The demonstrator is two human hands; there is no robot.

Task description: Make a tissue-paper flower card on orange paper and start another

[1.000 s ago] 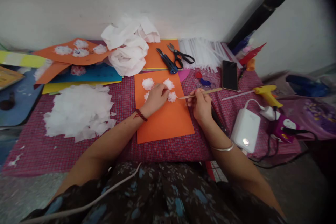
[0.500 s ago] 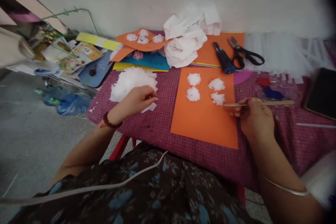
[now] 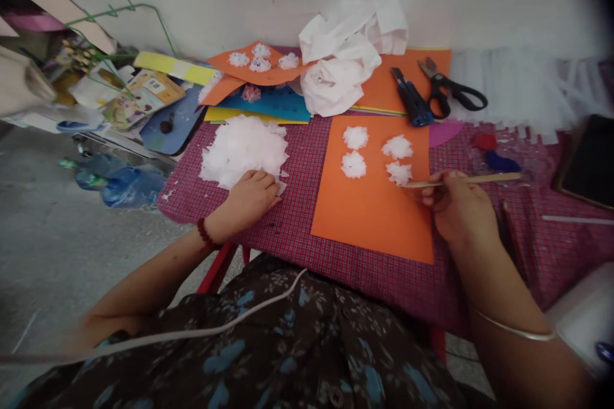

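An orange paper sheet (image 3: 374,211) lies on the checked red cloth (image 3: 297,230) and carries several white tissue tufts (image 3: 354,165). My right hand (image 3: 458,208) is closed around a thin wooden stick (image 3: 472,179) whose tip points at the nearest tuft (image 3: 399,172). My left hand (image 3: 253,195) rests, fingers curled, on the near edge of a pile of white tissue squares (image 3: 244,148), pinching at pieces there.
Crumpled white paper (image 3: 343,73), black scissors (image 3: 453,91) and a blue cutter (image 3: 409,102) lie at the back on another orange sheet. White paper strips (image 3: 522,92) and a dark phone (image 3: 592,166) are on the right. Coloured papers, books and clutter fill the left floor.
My left hand left the tufts on the orange sheet and went left to the tissue pile, settling on its near edge. My view swung left. The right hand keeps the stick.
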